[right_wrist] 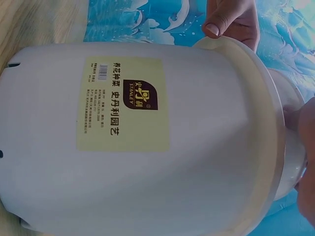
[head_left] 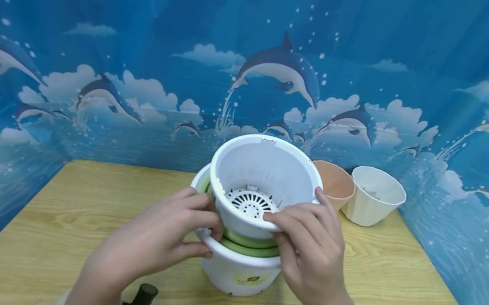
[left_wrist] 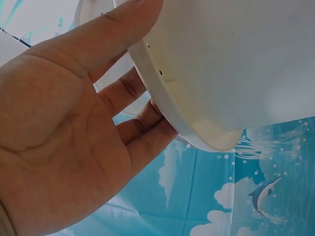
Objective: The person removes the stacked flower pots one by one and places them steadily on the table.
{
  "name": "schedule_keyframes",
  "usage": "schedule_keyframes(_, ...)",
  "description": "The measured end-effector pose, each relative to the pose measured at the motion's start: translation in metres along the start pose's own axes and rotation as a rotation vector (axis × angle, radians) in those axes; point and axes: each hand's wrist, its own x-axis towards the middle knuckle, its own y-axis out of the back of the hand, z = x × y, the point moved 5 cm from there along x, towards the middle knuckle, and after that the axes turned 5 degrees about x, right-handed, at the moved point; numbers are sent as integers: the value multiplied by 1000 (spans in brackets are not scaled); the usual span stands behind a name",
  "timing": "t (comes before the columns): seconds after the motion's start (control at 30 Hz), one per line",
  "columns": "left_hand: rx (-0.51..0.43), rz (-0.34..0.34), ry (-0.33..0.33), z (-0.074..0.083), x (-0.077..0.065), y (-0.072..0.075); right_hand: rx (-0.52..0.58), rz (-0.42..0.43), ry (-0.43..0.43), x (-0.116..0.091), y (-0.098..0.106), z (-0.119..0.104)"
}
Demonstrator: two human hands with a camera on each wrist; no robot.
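Note:
A large white flower pot [head_left: 227, 275] stands upright on the table, with a yellow printed label [right_wrist: 123, 103] on its side. Out of its mouth rises a smaller white flower pot [head_left: 266, 163], tilted toward me, its slotted bottom showing. Between the two pots lie green rounded rims [head_left: 251, 250]. My left hand [head_left: 163, 227] grips the large pot's rim at the left, thumb outside and fingers over the edge, as the left wrist view shows. The near right rim of the smaller pot is pinched by my right hand [head_left: 315, 248].
Behind the pots at the right stand an orange-brown pot [head_left: 336, 181] and a cream pot [head_left: 370, 206] with small pale bits inside. A black-handled object [head_left: 141, 299] shows by my left forearm. A blue dolphin-print curtain [head_left: 168, 58] encloses the wooden table [head_left: 92, 199].

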Motion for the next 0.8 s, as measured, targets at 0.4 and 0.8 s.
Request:
schedule_keyframes(0.4, 0, -5, -12, 0, 1, 1, -20, 116, 81, 3, 4, -4)
schedule_keyframes(0.8, -11, -17, 2, 0, 1, 0, -2, 207, 82, 2, 13, -4)
